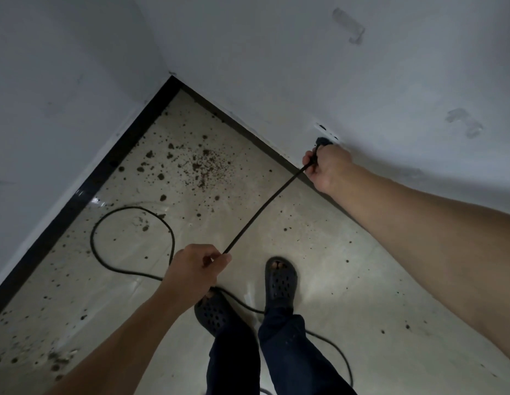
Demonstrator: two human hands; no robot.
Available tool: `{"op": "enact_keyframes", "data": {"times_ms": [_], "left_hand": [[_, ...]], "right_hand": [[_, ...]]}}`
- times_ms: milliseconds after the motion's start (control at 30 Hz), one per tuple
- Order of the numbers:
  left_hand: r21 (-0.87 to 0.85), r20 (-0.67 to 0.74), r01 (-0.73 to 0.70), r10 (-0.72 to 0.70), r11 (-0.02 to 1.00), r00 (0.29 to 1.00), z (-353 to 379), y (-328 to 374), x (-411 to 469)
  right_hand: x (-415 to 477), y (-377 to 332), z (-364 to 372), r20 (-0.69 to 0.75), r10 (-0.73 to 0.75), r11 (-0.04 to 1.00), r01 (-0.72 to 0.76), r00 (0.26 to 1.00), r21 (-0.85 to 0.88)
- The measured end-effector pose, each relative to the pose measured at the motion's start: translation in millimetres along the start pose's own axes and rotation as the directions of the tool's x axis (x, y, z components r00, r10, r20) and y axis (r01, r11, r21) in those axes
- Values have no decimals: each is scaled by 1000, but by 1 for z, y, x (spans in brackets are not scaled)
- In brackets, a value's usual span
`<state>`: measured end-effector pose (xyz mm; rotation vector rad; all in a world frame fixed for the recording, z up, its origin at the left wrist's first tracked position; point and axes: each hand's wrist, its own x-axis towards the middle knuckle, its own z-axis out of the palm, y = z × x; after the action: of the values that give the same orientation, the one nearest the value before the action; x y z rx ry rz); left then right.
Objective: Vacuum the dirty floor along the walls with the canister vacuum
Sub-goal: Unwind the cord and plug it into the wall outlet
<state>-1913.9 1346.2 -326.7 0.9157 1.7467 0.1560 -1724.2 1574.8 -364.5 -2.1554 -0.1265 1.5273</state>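
A black power cord [265, 209] runs taut between my two hands. My right hand [327, 166] grips the black plug [322, 142] at a white wall socket [327, 132] low on the right wall. My left hand [195, 269] pinches the cord lower down, above my feet. Behind my left hand the cord loops over the pale floor [347, 266] and trails between my legs. Brown dirt specks and clumps [202, 166] are scattered over the floor near the corner. The canister vacuum is not in view.
Two white walls meet at a corner [171, 76], each with a black skirting strip [77, 201]. My feet in dark perforated clogs [280, 280] stand on the cord's slack. More dirt lies at the lower left [54, 360].
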Motion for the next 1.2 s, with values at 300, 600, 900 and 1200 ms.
{"op": "enact_keyframes", "data": {"times_ms": [300, 600, 900, 1200], "left_hand": [[497, -50, 214, -219, 841, 975, -27, -100, -59], [263, -206, 431, -386, 863, 899, -44, -140, -192], [-139, -317, 589, -599, 796, 735, 53, -106, -334], [-337, -150, 625, -696, 704, 703, 210, -74, -404]], "right_hand": [[-3, 3, -11, 111, -25, 999, 30, 993, -42], [-135, 76, -34, 293, 3, 698, 208, 956, -685], [-275, 183, -60, 423, 450, 485, 183, 787, -855], [-270, 235, -156, 622, 499, -500, 787, 603, -362]]}}
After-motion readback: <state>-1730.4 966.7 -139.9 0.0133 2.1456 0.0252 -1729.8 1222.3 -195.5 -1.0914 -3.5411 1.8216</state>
